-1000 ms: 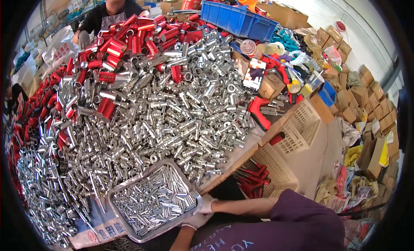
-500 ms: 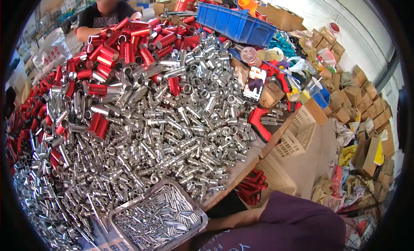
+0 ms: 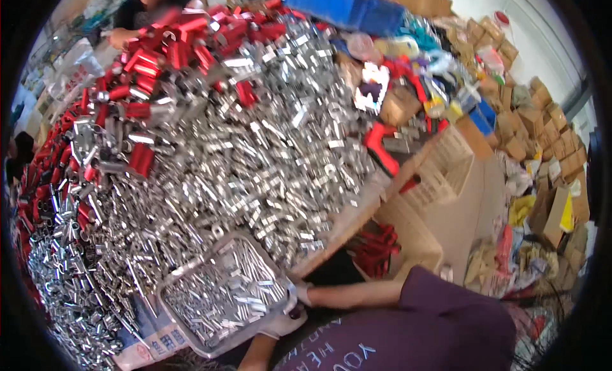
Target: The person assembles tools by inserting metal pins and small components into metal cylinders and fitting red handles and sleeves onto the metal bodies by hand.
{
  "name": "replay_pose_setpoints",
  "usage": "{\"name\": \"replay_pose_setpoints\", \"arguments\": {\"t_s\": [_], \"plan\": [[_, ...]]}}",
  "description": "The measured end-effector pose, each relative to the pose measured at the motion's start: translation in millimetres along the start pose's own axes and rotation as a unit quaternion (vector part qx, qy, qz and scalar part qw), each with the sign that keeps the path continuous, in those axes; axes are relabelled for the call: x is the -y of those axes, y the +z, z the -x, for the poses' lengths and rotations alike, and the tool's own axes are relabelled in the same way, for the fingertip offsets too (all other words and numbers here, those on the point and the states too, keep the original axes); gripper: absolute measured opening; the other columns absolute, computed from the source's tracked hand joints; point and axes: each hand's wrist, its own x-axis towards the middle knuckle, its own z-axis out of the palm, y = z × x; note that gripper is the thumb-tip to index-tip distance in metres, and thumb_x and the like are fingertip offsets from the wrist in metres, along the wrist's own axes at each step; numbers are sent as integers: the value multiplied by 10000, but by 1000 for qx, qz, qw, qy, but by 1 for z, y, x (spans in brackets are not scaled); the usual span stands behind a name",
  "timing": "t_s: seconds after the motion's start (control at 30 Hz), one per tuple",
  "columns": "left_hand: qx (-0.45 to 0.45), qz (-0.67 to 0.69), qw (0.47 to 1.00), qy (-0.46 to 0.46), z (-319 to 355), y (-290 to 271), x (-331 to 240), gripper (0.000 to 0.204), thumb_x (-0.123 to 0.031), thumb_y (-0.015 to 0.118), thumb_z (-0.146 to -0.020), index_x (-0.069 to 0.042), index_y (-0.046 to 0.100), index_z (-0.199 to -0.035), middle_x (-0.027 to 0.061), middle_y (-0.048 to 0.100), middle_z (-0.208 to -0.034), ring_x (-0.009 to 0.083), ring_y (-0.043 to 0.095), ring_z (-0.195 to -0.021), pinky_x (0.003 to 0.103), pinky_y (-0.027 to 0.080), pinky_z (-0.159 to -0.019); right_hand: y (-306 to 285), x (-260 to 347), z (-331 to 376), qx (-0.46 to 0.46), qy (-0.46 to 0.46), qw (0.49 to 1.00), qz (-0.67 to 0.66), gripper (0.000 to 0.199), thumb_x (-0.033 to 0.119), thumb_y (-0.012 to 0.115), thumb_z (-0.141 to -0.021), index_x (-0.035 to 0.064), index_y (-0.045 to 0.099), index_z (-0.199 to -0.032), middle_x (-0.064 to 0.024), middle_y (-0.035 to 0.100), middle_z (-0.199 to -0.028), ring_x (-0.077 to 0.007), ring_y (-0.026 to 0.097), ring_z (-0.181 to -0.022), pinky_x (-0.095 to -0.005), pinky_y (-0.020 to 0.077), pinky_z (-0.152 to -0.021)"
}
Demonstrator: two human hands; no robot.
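Observation:
A shallow grey tray (image 3: 191, 266) heaped with small silver metal pieces sits at the near edge of the table. My right hand (image 3: 301, 293), in a white glove, grips the tray's right corner, with its forearm coming in from the right. My left hand (image 3: 282, 324), also gloved, holds the tray's near right edge, and its forearm rises from the bottom of the view. Both hands are partly hidden by the tray and by my purple sleeve.
A huge pile of silver tubes (image 3: 255, 154) covers the table, with red tubes (image 3: 185, 39) at the far and left sides. Another person (image 3: 143, 7) works at the far end. Blue crates (image 3: 344, 7), white baskets (image 3: 446, 160) and cardboard boxes (image 3: 542, 129) stand to the right.
The view has moved closer and tilted, so the pile fills more of it. The tray stays in both hands at the table's near edge.

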Motion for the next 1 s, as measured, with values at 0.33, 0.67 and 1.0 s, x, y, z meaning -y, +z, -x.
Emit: {"name": "replay_pose_setpoints", "arguments": {"t_s": [0.33, 0.67, 1.0], "plan": [[-353, 218, 898, 150, 118, -48, -113, 458, -430, 585, -810, 24, 609, -752, 118, 611, -639, 161, 580, -571, 290, 486, -592, -30, 34, 29, -130, -8, 924, -360, 286, 308, 427, -994, 82, 568, -1097, -85, 645, -946, -250, 646, -840, -420, 542, -764], [-130, 83, 943, 294, 9, -41, -197, 530, -266, 809, -686, -34, 617, -1123, 177, 646, -1055, 316, 655, -929, 366, 526, -827, -138, 14, 99, -219, -159, 899, -345, 204, 238, 571, -962, 45, 553, -1028, -86, 593, -791, -243, 582, -685, -400, 525, -626], [-83, 157, 975, 134, 40, -54, -166, 475, -78, 612, -853, -19, 510, -1313, 130, 610, -1155, 229, 625, -1029, 328, 508, -892, -323, 59, 66, -290, -4, 721, 629, 693, 383, 619, -842, 29, 427, -1406, -247, 477, -1398, -391, 469, -1288, -414, 384, -1086]]}}
